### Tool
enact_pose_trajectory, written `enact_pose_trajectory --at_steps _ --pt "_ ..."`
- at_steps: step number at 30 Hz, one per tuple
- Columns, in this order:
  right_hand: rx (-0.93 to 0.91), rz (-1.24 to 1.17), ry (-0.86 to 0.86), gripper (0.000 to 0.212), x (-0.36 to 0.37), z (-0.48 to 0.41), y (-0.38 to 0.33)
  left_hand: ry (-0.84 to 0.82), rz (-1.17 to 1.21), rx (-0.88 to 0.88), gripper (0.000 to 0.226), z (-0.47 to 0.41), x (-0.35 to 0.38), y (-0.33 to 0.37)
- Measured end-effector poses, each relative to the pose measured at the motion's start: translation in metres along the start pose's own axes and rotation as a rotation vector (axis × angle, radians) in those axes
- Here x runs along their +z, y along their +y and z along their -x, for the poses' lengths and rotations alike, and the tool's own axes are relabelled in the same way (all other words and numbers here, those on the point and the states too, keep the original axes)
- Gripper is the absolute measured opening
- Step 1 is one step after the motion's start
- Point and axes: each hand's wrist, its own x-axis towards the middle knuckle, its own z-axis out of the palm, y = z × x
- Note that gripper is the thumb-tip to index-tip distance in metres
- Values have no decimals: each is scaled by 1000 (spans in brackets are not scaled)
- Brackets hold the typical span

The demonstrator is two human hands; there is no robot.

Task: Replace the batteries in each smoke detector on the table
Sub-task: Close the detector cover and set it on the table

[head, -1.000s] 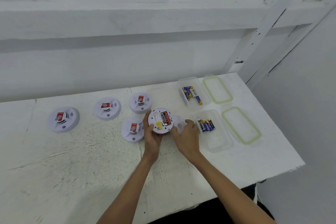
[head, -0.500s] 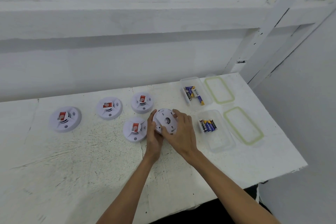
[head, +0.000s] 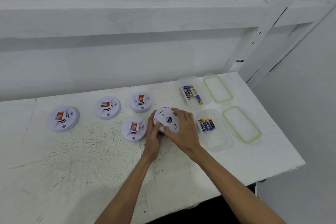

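Observation:
Both hands hold one white round smoke detector (head: pixel 166 119) just above the table, its back plate facing up. My left hand (head: pixel 153 132) grips its left edge, thumb on the plate. My right hand (head: pixel 183 129) curls over its right side and top. Several other detectors lie face up with red labels: one next to my left hand (head: pixel 134 128), one behind it (head: pixel 140 102), another further left (head: pixel 107 107) and one at far left (head: pixel 63 118). Batteries (head: pixel 206 124) lie in the near clear box (head: pixel 216 138); more batteries (head: pixel 192 93) lie in the far box (head: pixel 189 80).
Two green-rimmed lids lie right of the boxes, the far lid (head: pixel 217 89) and the near lid (head: pixel 241 124). The white table (head: pixel 72 169) ends at a right edge past the lids and a front edge below my arms. A white wall and beams stand behind.
The detector's open battery compartment showed a second ago. My right hand brought the back plate over it, and both hands now hold the covered detector.

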Motion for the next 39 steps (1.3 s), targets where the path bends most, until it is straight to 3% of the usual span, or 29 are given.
enact_pose_trajectory --at_steps 15,23,29,39 --pt "-73 -42 -279 62 -19 -23 11 14 -46 -14 56 -1 -1 0" --pt "-65 8 -288 64 -24 -28 9 11 -18 -16 54 -1 -1 1" --pt "-80 38 -299 93 -19 -18 15 41 -13 -20 53 -5 -2 -2" --pt "35 -202 -259 86 -13 -11 28 60 -44 1 52 -8 -2 -6"
